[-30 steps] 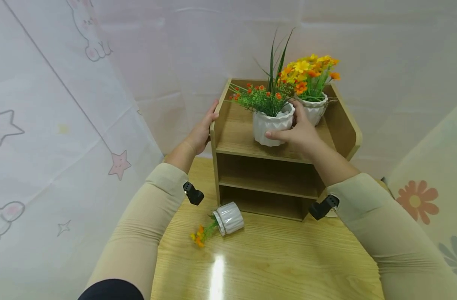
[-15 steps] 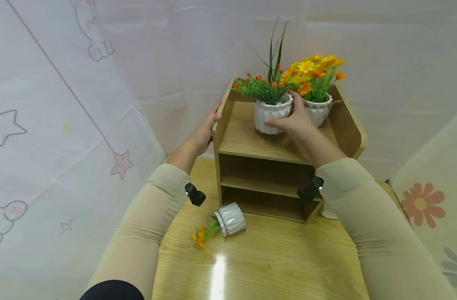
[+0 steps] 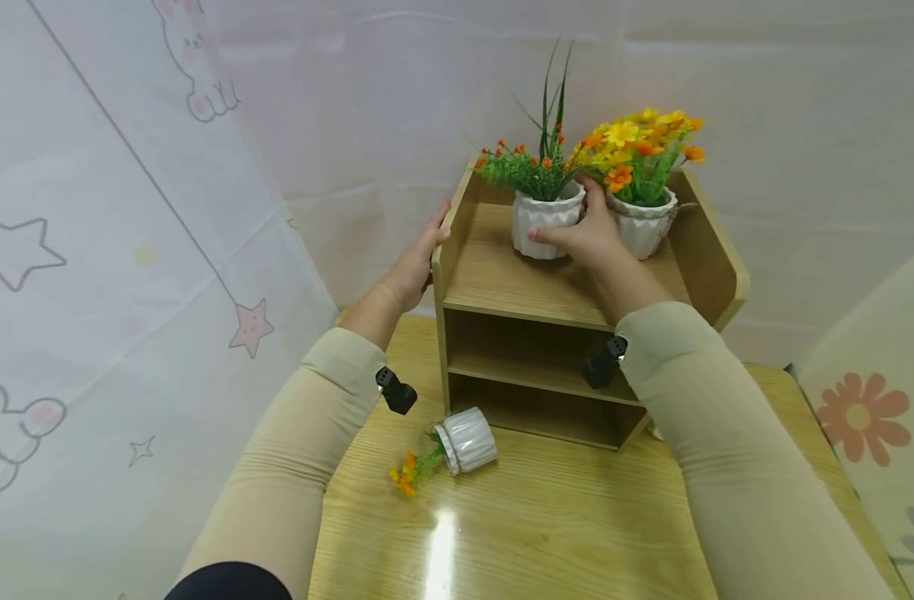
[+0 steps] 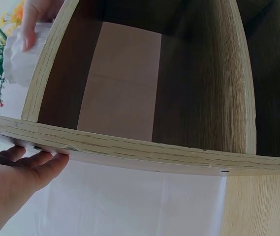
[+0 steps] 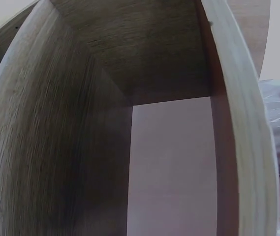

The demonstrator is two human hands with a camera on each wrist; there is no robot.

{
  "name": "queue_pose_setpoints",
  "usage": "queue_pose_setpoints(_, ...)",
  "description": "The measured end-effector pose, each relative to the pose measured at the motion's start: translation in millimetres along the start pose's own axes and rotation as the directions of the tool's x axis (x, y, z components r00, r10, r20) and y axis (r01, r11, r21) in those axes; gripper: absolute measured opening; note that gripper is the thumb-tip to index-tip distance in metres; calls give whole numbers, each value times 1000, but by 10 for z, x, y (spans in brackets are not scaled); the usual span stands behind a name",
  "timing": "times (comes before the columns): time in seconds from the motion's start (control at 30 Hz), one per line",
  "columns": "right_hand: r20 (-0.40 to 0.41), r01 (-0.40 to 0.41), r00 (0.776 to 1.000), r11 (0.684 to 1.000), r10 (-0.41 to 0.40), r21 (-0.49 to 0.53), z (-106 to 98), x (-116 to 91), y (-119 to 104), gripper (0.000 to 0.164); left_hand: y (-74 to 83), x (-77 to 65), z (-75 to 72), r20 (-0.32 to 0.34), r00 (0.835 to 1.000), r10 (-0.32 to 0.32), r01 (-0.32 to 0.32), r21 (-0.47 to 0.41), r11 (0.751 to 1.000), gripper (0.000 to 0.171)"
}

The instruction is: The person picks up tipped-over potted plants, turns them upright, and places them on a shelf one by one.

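Observation:
In the head view my right hand [image 3: 595, 237] grips a white fluted flowerpot [image 3: 535, 218] from its right side, thumb in front. Small red flowers, fine greenery and tall grass blades rise from this pot. It is upright at the top of a wooden shelf unit [image 3: 531, 287]. Just to its right stands a second white pot [image 3: 642, 227] with yellow and orange flowers and twine at its rim. My left hand [image 3: 412, 267] rests against the outside of the unit's left side panel; in the left wrist view its fingers [image 4: 46, 164] lie extended along that panel.
A third white pot [image 3: 467, 442] with small orange flowers lies on its side on the wooden table [image 3: 546, 517], in front of the unit. Two lower compartments [image 3: 531, 350] face me. Printed cloth [image 3: 149, 333] hangs at the left, back and right.
My right hand has pushed the red-flowered pot back, deeper onto the top shelf. The left hand keeps its place on the side panel. The view has shifted slightly.

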State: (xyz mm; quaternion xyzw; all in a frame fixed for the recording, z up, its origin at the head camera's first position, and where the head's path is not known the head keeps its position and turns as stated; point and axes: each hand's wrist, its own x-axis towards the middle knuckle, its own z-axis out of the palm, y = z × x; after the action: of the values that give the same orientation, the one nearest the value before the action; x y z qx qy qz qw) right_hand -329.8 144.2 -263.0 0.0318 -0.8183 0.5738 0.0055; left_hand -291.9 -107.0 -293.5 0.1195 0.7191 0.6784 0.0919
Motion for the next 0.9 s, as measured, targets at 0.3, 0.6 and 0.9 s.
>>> queue_pose_setpoints(0.3,-45,-4,999,1000,3,-27,31,100,68,110,4,-9,44,0,1000,2,-2,-8,1000,65)
queue_pose_setpoints(0.6,-82,-11,997,1000,12,11,9,204,94,109,-3,-8,73,7,1000,13,-13,-13,1000,65)
queue_pose_setpoints(0.9,-73,-28,997,1000,28,7,13,231,82,108,-1,-7,71,1,1000,14,-14,-7,1000,66)
